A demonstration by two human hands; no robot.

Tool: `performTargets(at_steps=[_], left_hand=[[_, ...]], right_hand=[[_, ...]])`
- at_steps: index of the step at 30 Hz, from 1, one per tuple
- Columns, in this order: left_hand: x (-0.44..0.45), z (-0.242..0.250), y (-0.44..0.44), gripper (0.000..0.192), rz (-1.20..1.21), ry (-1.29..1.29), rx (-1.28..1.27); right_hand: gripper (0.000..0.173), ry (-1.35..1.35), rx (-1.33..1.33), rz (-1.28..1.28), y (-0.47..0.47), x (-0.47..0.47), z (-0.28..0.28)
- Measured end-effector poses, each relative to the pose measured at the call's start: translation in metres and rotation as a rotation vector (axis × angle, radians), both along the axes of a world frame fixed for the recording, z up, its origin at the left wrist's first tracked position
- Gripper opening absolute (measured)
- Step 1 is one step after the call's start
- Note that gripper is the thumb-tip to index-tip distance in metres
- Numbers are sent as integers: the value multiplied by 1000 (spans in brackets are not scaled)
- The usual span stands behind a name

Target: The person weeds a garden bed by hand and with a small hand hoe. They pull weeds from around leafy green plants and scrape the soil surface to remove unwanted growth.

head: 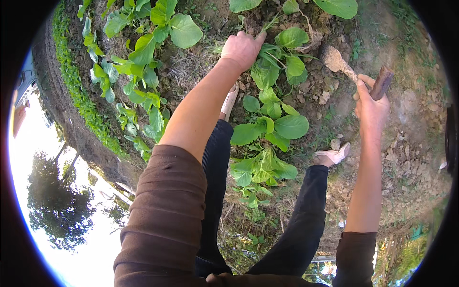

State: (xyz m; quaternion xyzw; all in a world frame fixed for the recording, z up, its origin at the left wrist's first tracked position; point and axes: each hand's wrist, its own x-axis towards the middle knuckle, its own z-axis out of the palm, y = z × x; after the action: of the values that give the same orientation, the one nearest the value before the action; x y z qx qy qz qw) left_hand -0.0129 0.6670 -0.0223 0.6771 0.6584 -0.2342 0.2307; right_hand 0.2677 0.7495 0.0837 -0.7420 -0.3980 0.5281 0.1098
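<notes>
My left hand (pixel 241 51) is closed around a tuft of grass (pixel 271 23) at the upper middle, its fingers largely hidden behind the back of the hand. More narrow blades hang below the fingers, over the leaves of a broad-leaved green plant (pixel 265 73). At the right, my right hand (pixel 371 104) grips a small digging hand tool (pixel 382 81) by its dark wooden handle. Its narrow neck and rounded blade (pixel 332 58) are caked with dry soil and point toward the plants, above the ground. A withered plant with roots (pixel 313 40) lies just beyond the blade.
Leafy vegetable plants (pixel 270 129) grow in a row between my feet, with another row (pixel 143 75) to the left. My light-coloured shoes (pixel 229 102) stand on either side of the middle row. Cloddy soil and stones (pixel 405 154) spread along the right.
</notes>
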Motion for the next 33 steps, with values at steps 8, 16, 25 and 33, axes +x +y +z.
performTargets(at_steps=[8, 16, 25, 33], left_hand=[[-18, -25, 7, 21, -49, -51, 234], [-47, 12, -18, 26, 256, -32, 80], [-55, 45, -76, 24, 420, -83, -149], [-88, -8, 4, 23, 405, 122, -26]], right_hand=[[15, -277, 66, 311, 27, -50, -13], [17, -170, 8, 271, 37, -39, -23], [14, -173, 68, 294, 34, -32, -26], [17, -198, -31, 214, 28, -32, -28]])
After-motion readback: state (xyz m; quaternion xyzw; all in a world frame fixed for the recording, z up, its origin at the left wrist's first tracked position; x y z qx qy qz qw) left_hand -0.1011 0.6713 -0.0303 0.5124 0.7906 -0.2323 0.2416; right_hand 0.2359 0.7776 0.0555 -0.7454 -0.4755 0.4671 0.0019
